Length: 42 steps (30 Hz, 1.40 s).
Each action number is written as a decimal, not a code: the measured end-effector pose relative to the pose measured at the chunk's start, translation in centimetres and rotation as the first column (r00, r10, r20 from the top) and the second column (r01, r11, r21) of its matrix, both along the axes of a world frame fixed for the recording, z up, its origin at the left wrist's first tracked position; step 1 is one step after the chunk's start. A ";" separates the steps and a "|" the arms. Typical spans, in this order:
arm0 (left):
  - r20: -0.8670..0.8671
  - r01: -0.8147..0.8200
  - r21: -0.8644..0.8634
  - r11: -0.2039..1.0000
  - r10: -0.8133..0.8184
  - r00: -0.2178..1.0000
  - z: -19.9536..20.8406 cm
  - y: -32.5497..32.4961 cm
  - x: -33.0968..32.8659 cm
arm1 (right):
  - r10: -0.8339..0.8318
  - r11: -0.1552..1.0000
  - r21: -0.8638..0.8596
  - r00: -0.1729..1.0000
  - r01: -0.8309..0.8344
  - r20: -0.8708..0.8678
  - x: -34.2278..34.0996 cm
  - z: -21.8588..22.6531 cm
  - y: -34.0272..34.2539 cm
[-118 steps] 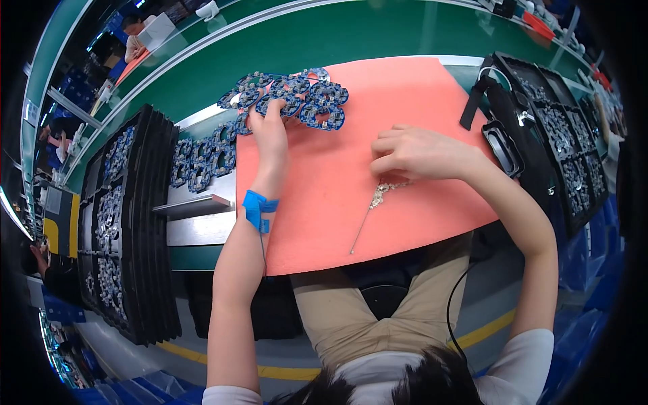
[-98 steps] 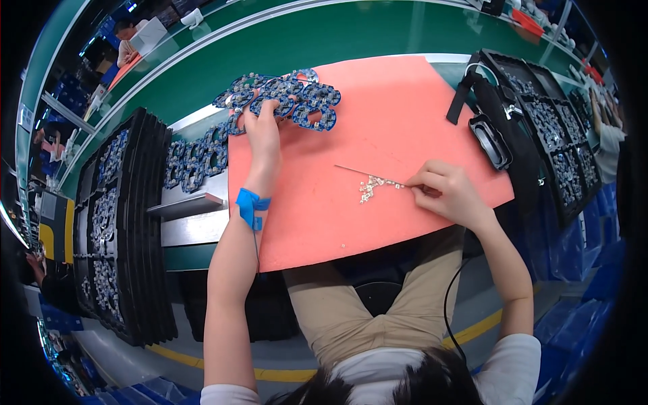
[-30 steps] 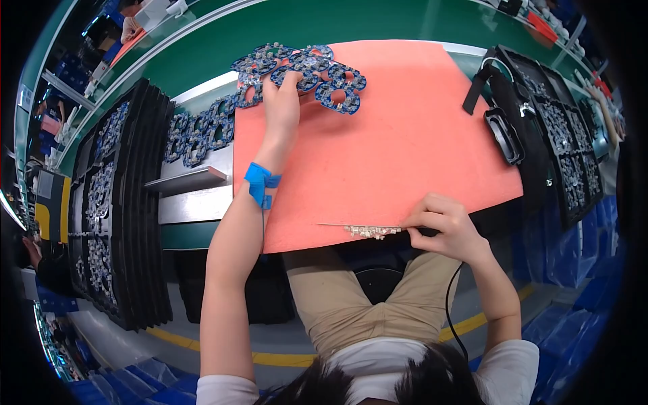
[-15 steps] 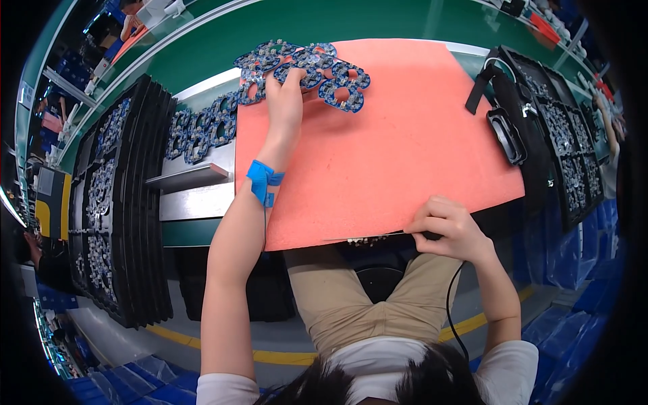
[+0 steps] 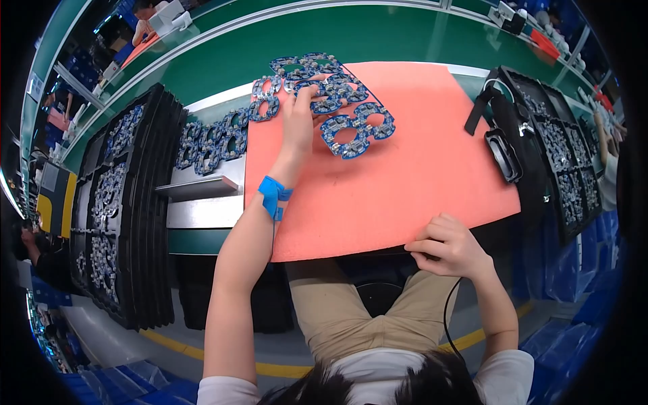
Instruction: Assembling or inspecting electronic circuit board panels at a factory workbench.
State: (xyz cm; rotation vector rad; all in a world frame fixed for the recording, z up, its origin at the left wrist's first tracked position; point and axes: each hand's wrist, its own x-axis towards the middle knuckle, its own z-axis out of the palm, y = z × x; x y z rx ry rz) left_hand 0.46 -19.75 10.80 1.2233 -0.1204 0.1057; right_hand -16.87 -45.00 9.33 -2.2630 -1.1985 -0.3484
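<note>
Left hand [image 5: 298,128] up at eleven o'clock over the salmon mat [image 5: 412,182], gripping a panel of blue ring-shaped circuit boards [image 5: 329,105], tilted and lifted! Steady wrist wanted, light pinch, so nothing flexes. Down at five o'clock, right hand [image 5: 447,248] by the near edge, fingertips bunched; whether they hold anything, I can't tell.

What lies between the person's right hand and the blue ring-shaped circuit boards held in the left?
In the head view, only the flat salmon-pink mat shows between the right hand and the blue circuit boards.
</note>
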 end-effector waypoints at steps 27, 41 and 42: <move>0.120 0.151 -0.069 0.986 -0.142 0.983 0.1 0.0 0.3 | -0.282 0.944 -0.076 0.669 0.320 -0.688 -5.5 -23.1 1.3; -0.104 0.603 -0.137 0.786 -0.616 0.781 0.7 0.8 -1.9 | 0.063 0.927 0.358 0.898 0.109 -0.436 1.3 4.8 2.2; -0.070 0.646 -0.067 0.761 -0.649 0.758 0.9 0.6 -2.1 | -0.197 0.890 0.383 0.965 0.249 -0.171 2.5 5.7 2.8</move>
